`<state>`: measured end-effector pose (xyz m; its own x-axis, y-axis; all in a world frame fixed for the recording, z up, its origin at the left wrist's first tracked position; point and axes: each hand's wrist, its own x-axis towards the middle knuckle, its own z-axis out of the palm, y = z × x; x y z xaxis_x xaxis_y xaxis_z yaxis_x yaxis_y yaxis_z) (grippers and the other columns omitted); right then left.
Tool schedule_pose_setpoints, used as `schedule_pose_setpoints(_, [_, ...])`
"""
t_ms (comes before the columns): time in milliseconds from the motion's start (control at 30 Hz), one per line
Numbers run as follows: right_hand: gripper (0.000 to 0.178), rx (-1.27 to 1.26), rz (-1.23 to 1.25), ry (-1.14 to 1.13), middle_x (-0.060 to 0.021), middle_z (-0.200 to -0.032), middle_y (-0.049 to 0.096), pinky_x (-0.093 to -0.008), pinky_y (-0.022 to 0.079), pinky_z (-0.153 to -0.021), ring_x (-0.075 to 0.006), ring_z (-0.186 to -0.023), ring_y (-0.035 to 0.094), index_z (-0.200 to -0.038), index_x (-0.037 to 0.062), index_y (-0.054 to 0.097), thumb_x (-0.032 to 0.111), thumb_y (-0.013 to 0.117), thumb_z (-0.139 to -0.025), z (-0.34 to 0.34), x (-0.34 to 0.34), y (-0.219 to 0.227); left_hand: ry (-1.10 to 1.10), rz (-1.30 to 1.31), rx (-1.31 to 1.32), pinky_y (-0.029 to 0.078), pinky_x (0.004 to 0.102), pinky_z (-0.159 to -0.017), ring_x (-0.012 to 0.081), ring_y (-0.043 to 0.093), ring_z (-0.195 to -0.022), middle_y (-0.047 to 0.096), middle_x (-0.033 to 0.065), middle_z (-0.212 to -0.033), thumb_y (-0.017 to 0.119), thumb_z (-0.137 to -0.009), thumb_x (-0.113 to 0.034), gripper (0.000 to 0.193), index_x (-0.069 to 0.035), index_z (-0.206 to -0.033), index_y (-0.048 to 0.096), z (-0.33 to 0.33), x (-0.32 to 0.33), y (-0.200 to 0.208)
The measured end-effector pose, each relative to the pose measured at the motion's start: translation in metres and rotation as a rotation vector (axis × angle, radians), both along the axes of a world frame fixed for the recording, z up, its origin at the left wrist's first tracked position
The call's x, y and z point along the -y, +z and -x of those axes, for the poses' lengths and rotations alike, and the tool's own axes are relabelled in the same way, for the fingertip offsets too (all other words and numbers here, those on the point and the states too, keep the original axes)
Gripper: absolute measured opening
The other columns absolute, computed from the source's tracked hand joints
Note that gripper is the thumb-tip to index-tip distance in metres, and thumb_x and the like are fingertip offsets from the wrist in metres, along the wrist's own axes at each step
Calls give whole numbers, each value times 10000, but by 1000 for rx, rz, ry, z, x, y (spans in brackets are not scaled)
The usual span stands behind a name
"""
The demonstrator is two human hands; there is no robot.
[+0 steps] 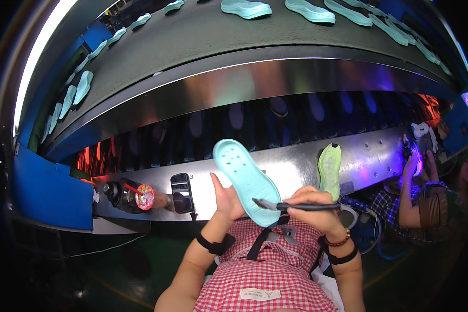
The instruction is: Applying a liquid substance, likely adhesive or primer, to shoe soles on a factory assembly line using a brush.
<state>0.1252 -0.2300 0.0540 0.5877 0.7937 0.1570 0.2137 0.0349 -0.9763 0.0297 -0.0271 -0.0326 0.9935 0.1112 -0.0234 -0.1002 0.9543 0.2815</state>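
Note:
A pale aqua shoe sole (247, 174) is tilted up in front of me, with small round dimples at its far end. My left hand (226, 200) holds it from beneath; the thumb sticks out at the left, and most fingers are hidden behind the sole. In my right hand (320, 212) is a slim black brush (309, 207), gripped like a pen. Its tip touches the near part of the sole. To the right of my right hand, a yellow-green sole-shaped piece (329, 169) with a black tip lies on the metal bench (291, 161).
A conveyor belt (192, 44) carries several aqua soles beyond the bench. At the left stand a dark bottle (120, 196), a cup with a red straw (145, 197) and a phone (181, 192). Another person (416, 203) works at the right, beside a white cup (349, 217).

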Motion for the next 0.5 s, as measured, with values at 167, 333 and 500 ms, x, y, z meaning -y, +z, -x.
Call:
schedule_pose_setpoints(167, [184, -217, 60, -78, -83, -815, 608, -242, 454, -689, -150, -781, 564, -853, 17, 661, 24, 693, -672, -8, -19, -27, -66, 65, -101, 239, 504, -1010, 385, 289, -1233, 298, 208, -1345, 164, -774, -716, 867, -78, -1359, 211, -2, 18, -15])
schedule_pose_setpoints(333, [191, 311, -29, -144, -68, -773, 613, -269, 447, -644, -172, -728, 576, -827, 45, 654, 33, 690, -640, 0, -39, -17, 58, 22, -95, 271, 486, -999, 358, 364, -1186, 387, 181, -1280, 174, -819, -658, 790, -52, -1312, 289, -9, 22, -4])
schedule_pose_setpoints(500, [175, 649, 32, 134, -37, -712, 614, -305, 434, -638, -182, -724, 580, -785, 65, 642, 57, 688, -617, 29, -20, -18, 293, -141, -223, 326, 454, -975, 324, 407, -1155, 443, 163, -1227, 197, -835, -635, 748, -46, -1272, 342, -1, -3, -10])
